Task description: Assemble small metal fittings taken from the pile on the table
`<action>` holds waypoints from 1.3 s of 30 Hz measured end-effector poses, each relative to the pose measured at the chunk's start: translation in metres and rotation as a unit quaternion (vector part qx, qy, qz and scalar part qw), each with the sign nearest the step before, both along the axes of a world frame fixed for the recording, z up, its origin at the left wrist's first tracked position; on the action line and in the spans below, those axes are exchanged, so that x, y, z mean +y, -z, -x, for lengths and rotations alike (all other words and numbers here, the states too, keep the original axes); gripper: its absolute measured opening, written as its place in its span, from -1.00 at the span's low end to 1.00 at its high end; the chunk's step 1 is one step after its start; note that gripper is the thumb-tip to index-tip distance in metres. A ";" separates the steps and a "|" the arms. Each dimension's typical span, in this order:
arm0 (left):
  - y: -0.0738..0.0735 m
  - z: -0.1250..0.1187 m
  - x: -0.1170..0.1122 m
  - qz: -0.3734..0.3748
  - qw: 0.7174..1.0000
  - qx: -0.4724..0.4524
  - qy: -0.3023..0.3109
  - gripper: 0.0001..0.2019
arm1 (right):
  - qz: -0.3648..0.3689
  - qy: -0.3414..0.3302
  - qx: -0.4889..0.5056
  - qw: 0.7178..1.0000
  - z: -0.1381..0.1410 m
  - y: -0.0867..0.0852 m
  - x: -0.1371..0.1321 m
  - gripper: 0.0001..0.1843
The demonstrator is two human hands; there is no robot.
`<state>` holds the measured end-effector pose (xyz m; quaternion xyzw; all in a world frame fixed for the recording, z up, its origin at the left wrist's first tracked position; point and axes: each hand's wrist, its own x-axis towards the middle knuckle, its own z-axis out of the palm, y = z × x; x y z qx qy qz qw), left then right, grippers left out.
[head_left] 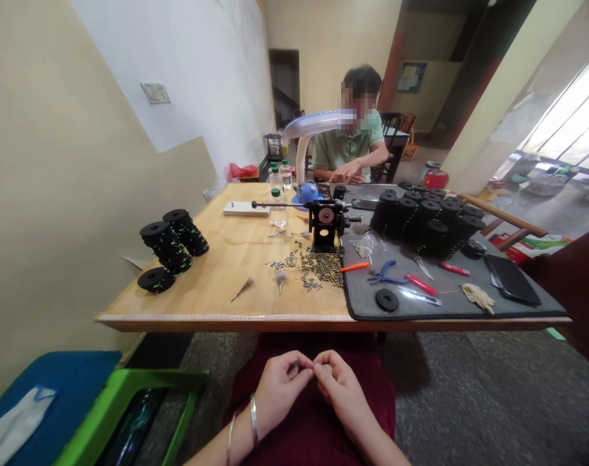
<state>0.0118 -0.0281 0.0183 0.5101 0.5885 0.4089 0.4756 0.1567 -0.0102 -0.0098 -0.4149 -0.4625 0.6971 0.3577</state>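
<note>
A wooden table holds black spools, a black winder, scattered small parts and a gray mat.

Nothing readable, a small wall plaque perhaps lettered, but too blurred to tell

Left hand & right hand meet at the fingertips; anything pinched btwn them is tiny, mostly hidden by fingers, can't tell what. Both forearms cut off by bottom edge. Small parts on tabletop too small to ID, just dark bits w/ metal glints. Green flecks on black spools too small to tell, ditto contents of plastic bag on grey mat. Co-worker's hands: anything held too small to see. Wall plaque text unreadable. Green frame cut off at bottom edge. Dark brown object cut off at right edge, can't tell what.
</note>
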 end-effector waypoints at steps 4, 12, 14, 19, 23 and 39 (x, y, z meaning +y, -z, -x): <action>0.000 0.007 0.000 0.014 0.999 -0.051 -0.002 -0.81 | -0.050 -0.029 -0.069 0.996 -0.003 -0.004 0.000 -0.67; 0.010 0.008 0.004 0.023 0.997 -0.072 -0.033 -0.75 | -0.101 0.000 -0.092 0.991 -0.002 -0.004 -0.003 -0.91; 0.012 0.011 0.007 0.014 0.996 -0.069 -0.057 -0.75 | -0.086 0.005 -0.080 0.993 -0.003 -0.002 -0.003 -0.91; 0.013 0.026 0.010 0.017 0.984 -0.110 -0.141 -0.73 | -0.009 0.039 -0.018 0.999 -0.005 -0.003 -0.005 -0.85; 0.010 0.026 0.003 0.098 0.988 -0.099 -0.073 -0.72 | 0.039 0.040 0.022 0.998 -0.006 -0.007 -0.006 -0.78; 0.000 0.012 0.012 0.077 0.995 -0.047 -0.036 -0.66 | -0.053 -0.011 -0.062 0.997 -0.015 -0.001 0.000 -0.51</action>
